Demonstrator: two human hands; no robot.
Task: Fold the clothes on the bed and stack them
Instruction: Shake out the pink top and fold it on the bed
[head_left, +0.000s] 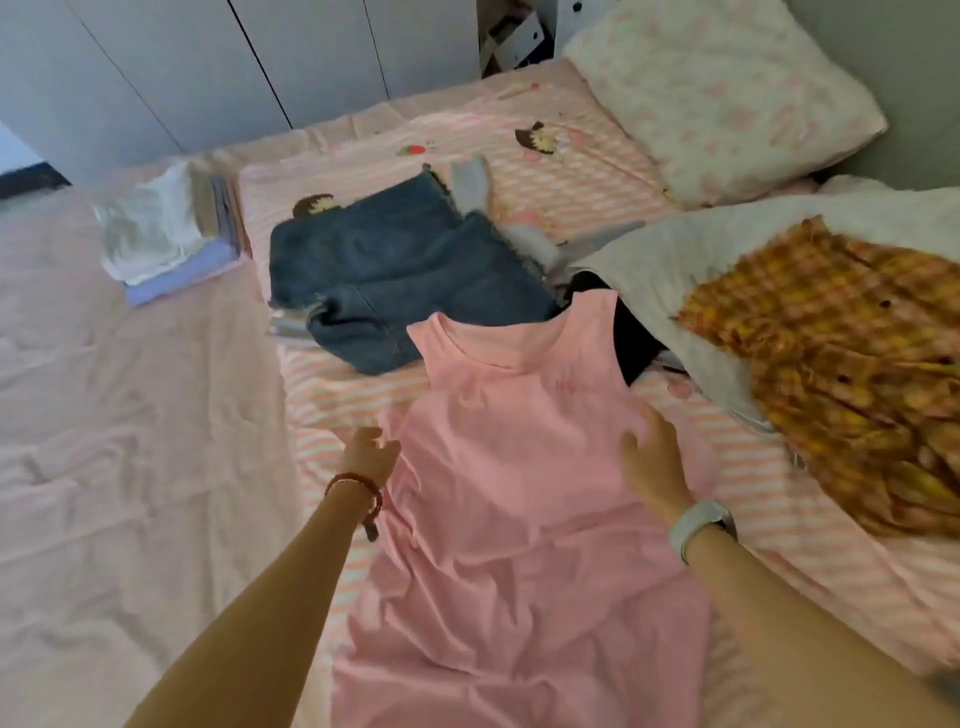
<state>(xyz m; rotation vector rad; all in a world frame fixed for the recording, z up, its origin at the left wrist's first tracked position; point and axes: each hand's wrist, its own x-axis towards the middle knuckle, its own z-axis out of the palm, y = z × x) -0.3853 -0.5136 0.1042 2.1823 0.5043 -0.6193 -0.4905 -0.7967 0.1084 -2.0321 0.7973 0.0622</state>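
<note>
Left grip (370, 453): fingers spread and relaxed, holding nothing, at the dress's left edge.
Right grip (655, 465): fingers straight, palm down on the dress, pinching nothing.
Dress (519, 519): pink, sleeveless, laid flat on the bed (130, 467), between and under both grips, neck pointing away.
Jeans (395, 270): unfolded, beyond the grips, touching the dress's neck.
Stack (171, 234): folded clothes, far left of the left grip.
Plaid garment (841, 364): heaped, right of the right grip.
Pillow (727, 88): far right, beyond.

A home bedroom: bed (130, 467), pillow (727, 88), white wardrobe doors (208, 62).
</note>
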